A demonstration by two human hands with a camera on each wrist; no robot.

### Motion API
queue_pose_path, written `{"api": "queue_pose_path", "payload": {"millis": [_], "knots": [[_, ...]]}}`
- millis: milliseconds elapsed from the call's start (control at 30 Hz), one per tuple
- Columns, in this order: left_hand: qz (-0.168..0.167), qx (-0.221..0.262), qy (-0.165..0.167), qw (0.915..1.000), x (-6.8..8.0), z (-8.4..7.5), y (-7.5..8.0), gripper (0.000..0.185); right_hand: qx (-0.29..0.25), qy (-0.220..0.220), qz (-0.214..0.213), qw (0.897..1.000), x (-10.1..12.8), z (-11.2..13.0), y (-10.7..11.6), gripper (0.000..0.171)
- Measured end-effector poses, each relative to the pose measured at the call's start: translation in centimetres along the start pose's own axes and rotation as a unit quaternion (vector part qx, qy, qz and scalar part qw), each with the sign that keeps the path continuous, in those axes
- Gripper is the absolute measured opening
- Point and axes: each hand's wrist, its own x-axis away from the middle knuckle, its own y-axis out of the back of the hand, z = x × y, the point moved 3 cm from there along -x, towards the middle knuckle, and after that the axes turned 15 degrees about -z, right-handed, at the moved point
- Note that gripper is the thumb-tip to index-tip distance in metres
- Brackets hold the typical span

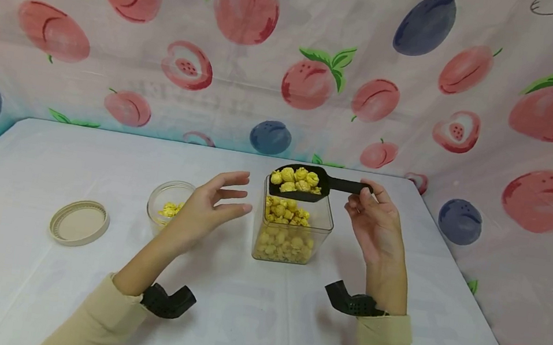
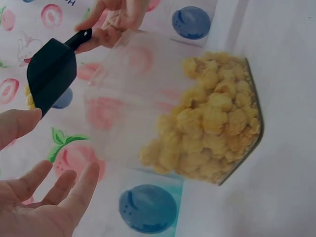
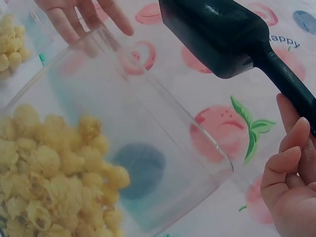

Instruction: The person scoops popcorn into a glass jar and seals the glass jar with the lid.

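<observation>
My right hand pinches the handle end of a black scoop. Yellow popcorn fills the scoop, which is held level over the rim of a clear square container. More popcorn lies heaped in the bottom of that container, as the left wrist view shows through its wall. Left of the container, my left hand is raised with fingers spread and nothing in them. Its forearm side overlaps a small clear round jar in the head view; some popcorn shows inside the jar.
A beige round lid lies on the white tablecloth left of the jar. Behind the table hangs a fruit-patterned cloth, which also runs along the right side. A black wrist mount sits on the left forearm.
</observation>
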Motion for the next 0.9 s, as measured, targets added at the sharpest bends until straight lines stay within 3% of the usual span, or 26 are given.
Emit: {"api": "queue_pose_path", "payload": {"millis": [500, 900], "knots": [[-0.052, -0.022, -0.014, 0.9983, -0.8, -1.3, 3.9, 0.053, 0.003, -0.005, 0.0, 1.0, 0.6, -0.3, -1.3, 0.016], [-0.064, -0.067, -0.034, 0.9952, -0.6, -2.2, 7.4, 0.053, -0.011, -0.015, 0.018, 1.0, 1.1, -1.0, -2.5, 0.017]]}}
